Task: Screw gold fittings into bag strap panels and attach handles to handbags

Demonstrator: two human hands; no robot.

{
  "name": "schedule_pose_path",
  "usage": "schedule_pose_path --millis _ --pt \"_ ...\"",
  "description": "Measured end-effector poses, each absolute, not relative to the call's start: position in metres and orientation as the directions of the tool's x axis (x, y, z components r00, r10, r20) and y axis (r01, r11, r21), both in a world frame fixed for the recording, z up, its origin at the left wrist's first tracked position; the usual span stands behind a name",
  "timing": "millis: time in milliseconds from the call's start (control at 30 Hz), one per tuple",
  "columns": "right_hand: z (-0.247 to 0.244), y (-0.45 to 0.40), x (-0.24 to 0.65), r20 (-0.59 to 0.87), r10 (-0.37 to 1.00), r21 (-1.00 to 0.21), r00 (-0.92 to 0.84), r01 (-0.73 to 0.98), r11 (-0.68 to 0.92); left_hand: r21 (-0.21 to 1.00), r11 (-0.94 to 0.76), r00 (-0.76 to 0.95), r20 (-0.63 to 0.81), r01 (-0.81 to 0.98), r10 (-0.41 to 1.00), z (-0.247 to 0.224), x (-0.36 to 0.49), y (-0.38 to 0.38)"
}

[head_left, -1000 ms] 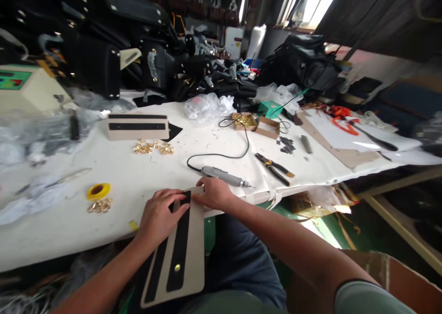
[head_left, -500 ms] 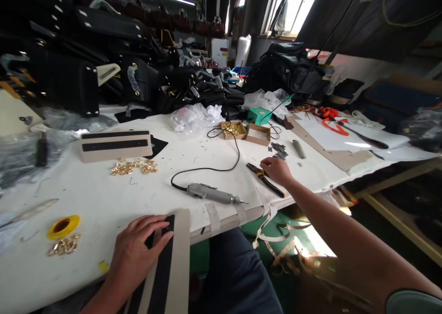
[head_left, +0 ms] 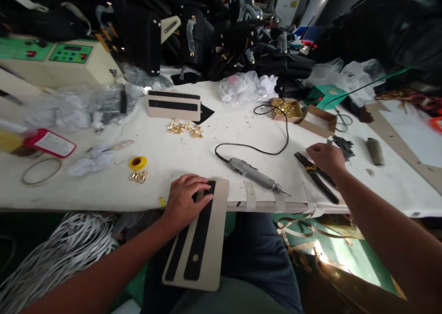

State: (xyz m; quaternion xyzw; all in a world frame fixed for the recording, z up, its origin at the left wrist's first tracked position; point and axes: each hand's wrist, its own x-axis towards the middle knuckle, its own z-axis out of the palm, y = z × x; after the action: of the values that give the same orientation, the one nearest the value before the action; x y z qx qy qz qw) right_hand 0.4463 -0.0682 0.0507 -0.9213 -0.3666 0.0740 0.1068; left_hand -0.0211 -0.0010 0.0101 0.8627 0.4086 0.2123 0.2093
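My left hand (head_left: 188, 198) grips the upper end of a beige panel (head_left: 218, 231) with two black strips on it, thumb and fingers over a strip. The panel slants from the table edge over my lap, a small round gold spot near its lower end. My right hand (head_left: 326, 158), fingers curled closed, is beside the black and yellow pliers (head_left: 316, 178) and a pile of dark thin scraps (head_left: 343, 147). Whatever it may hold is hidden. Between my hands lies a grey electric screwdriver (head_left: 255, 175) with a black cord.
A similar panel (head_left: 174, 111) lies behind gold metal fittings (head_left: 185, 128). On the left are a yellow tape roll (head_left: 137, 162) and more fittings (head_left: 138, 177). Small boxes (head_left: 319, 129), one with gold pieces, stand near a green box (head_left: 324, 95). Black bags (head_left: 138, 33) fill the back.
The view has swung left and down, so more of the panel and the table's left side shows. My left hand keeps its grip; my right hand stays near the pliers and scraps.
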Motion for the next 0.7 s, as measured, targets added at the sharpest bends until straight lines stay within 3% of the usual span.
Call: schedule_pose_path --millis 133,200,267,400,467,567,700 --pt "0.063 -0.089 0.365 -0.014 0.823 -0.393 0.568 0.754 -0.526 0.548 -0.559 0.558 0.191 0.622 0.808 0.012 -0.021 -0.005" --pt "0.060 -0.102 0.313 -0.011 0.948 -0.461 0.317 0.840 -0.286 0.550 -0.563 0.556 0.201 0.617 0.806 0.012 -0.021 -0.006" --pt "0.052 -0.108 0.269 0.010 0.990 -0.417 0.137 0.901 -0.121 0.553 -0.565 0.559 0.203 0.612 0.804 0.011 -0.021 -0.007" --pt "0.036 -0.104 0.231 -0.068 0.996 -0.133 0.063 0.988 -0.072 0.564 -0.558 0.555 0.200 0.609 0.808 0.010 -0.021 -0.007" --pt "0.035 -0.100 0.232 -0.114 0.992 -0.061 0.052 0.996 -0.059 0.570 -0.554 0.552 0.200 0.607 0.810 0.010 -0.021 -0.007" --pt "0.042 -0.096 0.241 -0.146 0.988 -0.057 0.055 0.996 -0.063 0.586 -0.547 0.544 0.204 0.598 0.814 0.009 -0.021 -0.008" --pt "0.054 -0.080 0.239 -0.102 0.994 -0.137 0.037 0.989 -0.051 0.606 -0.540 0.540 0.206 0.584 0.816 0.007 -0.022 -0.009"
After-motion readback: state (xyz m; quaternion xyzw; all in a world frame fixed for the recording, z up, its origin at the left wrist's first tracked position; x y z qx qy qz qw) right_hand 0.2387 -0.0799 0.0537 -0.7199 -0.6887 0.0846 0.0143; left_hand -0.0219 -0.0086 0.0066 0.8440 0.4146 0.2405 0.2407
